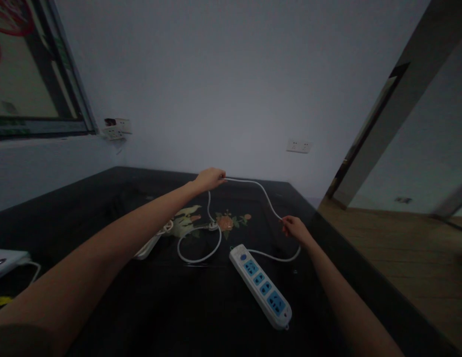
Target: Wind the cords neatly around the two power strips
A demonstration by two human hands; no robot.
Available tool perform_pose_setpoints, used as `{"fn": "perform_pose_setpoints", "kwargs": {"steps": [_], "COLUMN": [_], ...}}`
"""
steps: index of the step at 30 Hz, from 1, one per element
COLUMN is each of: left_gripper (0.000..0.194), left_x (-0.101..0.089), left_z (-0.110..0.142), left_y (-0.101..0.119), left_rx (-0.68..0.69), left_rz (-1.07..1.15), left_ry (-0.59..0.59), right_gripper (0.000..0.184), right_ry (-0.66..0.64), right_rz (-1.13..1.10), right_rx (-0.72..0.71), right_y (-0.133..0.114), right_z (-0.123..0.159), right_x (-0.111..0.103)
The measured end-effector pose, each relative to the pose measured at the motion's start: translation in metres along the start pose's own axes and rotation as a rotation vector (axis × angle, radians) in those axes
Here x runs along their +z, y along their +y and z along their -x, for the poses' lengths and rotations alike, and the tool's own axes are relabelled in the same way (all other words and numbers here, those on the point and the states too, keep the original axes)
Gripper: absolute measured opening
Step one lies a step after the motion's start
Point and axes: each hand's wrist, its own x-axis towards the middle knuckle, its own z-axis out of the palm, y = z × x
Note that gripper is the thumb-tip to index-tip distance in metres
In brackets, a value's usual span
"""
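Note:
A white power strip (258, 285) with blue sockets lies slanted on the black table. Its white power cord (268, 196) leaves the strip's far end, bends to the right and runs up through both hands. My left hand (210, 178) is closed on the cord near the table's back edge. At the right, my right hand (295, 228) pinches the same cord, which arches between the two hands. Below my left hand the cord drops into a loop on the table, with what looks like its plug (213, 226) beside the loop.
Behind my left forearm, a second white power strip (145, 248) with a bundled cord is partly hidden. A white device (9, 260) with a cable sits at the left edge. The black table (171, 307) has a flower print and meets the wall, which carries sockets (298, 146).

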Motion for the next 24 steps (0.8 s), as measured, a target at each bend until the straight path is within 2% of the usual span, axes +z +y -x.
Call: {"fn": "perform_pose_setpoints", "kwargs": {"steps": [5, 8, 11, 14, 16, 18, 21, 24], "left_gripper": [0.018, 0.027, 0.036, 0.029, 0.021, 0.017, 0.034, 0.049], "left_x": [0.005, -0.004, -0.016, -0.026, -0.031, -0.033, -0.032, -0.031], "left_z": [-0.002, 0.0, 0.006, 0.012, 0.016, 0.021, 0.028, 0.034], "left_y": [0.0, 0.001, 0.006, 0.015, 0.025, 0.036, 0.051, 0.06], "left_rx": [0.008, -0.01, -0.044, -0.067, -0.072, -0.072, -0.106, -0.172], "left_rz": [0.166, 0.322, 0.51, 0.675, 0.757, 0.819, 0.95, 1.043], "left_ry": [-0.075, -0.164, -0.275, -0.38, -0.435, -0.473, -0.494, -0.484], "right_gripper": [0.03, 0.03, 0.031, 0.03, 0.021, 0.023, 0.031, 0.025], "right_ry": [-0.018, -0.021, 0.019, 0.122, 0.187, 0.267, 0.392, 0.318], "right_rz": [0.297, 0.413, 0.477, 0.489, 0.469, 0.445, 0.451, 0.59], "right_rx": [-0.11, -0.209, -0.329, -0.495, -0.641, -0.792, -0.986, -1.231], "right_y": [0.007, 0.007, -0.004, -0.034, -0.064, -0.098, -0.144, -0.171], "right_z": [-0.007, -0.004, 0.001, 0.011, 0.023, 0.039, 0.066, 0.087], "right_x": [0.008, 0.015, 0.025, 0.038, 0.05, 0.062, 0.077, 0.091]}}
